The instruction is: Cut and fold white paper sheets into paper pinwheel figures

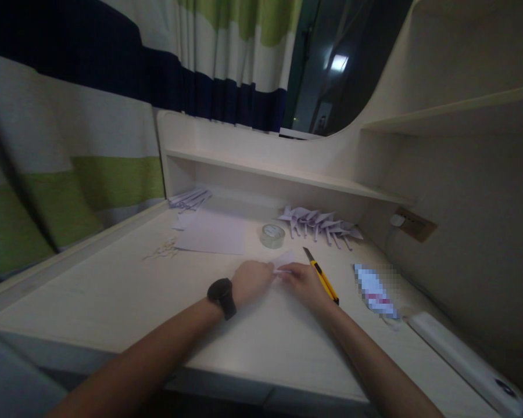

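One roll of clear tape (272,235) stands on the desk (113,290), and everything else is placed from it. One small piece of pale paper (283,262) lies just in front of the tape, toward the person. Both hands meet on it: the left hand (253,280) and the right hand (303,283) each have fingertips closed together, pinching the paper's edge from opposite sides. One yellow utility knife (321,276) lies right of the tape, touching the right hand. One row of folded paper shapes (320,223), too overlapped to count, sits behind and right of the tape. One flat sheet (211,235) lies left of it.
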Demonstrator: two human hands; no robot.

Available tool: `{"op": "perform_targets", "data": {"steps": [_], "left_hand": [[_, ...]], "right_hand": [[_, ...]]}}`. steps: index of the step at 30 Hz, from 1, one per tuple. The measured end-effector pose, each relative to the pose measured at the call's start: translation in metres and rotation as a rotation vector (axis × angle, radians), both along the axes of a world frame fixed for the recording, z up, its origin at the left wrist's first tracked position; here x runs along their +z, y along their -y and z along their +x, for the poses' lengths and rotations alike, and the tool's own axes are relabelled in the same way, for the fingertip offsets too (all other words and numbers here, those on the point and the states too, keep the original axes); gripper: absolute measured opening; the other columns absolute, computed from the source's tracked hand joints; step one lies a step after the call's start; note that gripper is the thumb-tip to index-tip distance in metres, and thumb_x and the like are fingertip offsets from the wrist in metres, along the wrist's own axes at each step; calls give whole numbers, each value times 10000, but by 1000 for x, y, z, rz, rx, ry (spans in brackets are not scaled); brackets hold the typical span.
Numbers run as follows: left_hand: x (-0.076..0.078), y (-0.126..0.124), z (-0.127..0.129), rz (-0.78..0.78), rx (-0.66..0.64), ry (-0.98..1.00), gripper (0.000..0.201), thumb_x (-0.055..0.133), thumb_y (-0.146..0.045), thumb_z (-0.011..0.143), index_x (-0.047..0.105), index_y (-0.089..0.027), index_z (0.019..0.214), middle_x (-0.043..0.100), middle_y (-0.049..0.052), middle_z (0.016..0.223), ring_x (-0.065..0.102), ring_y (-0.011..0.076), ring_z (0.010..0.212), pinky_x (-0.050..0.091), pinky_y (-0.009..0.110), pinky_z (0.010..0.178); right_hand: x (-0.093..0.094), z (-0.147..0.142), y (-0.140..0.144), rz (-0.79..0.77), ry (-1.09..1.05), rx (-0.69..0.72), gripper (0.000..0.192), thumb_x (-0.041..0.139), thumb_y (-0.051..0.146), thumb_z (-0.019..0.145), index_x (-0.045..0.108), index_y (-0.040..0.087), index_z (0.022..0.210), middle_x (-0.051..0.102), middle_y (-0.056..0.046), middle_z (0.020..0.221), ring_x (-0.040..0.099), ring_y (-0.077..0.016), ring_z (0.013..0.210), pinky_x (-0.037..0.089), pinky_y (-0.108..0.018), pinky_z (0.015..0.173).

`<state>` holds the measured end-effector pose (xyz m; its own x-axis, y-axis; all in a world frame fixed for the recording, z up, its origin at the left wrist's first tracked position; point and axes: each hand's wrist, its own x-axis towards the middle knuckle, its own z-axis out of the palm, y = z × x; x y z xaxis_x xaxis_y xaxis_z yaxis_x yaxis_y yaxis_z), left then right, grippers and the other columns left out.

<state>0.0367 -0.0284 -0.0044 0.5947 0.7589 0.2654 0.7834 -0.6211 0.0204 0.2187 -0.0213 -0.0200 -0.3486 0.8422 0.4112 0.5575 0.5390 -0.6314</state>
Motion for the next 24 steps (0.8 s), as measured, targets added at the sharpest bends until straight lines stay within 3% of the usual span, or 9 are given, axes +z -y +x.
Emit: {"op": "perform_targets", "data": {"steps": [5,11,18,24], "left_hand": [[-1,0,1,10,-23,-7,217,382,-143,891,590,-85,919,672,156,799,659,246,753,494,342,678],[-7,-5,1,-17,-38,-42,217,395,-90,865,607,-81,913,678,161,829,659,250,759,502,355,690],[-9,-3,3,-31,-10,26,218,403,-149,890,574,-91,1012,675,158,827,660,267,763,486,360,676],[-4,-1,1,24,48,-4,335,351,-228,913,649,-101,832,673,188,745,658,323,702,464,387,601]], "right_hand": [[-2,0,1,50,43,23,195,554,208,805,721,190,905,722,-83,855,648,-206,752,480,-302,703],[4,-1,6,1,58,41,203,551,255,834,727,194,913,719,-82,854,637,-200,738,463,-284,677],[9,-6,10,48,36,71,212,539,233,843,734,185,912,696,-82,799,615,-178,680,440,-263,621],[12,-13,17,83,55,71,211,534,201,848,736,149,881,684,-85,761,605,-173,676,429,-260,627]]}}
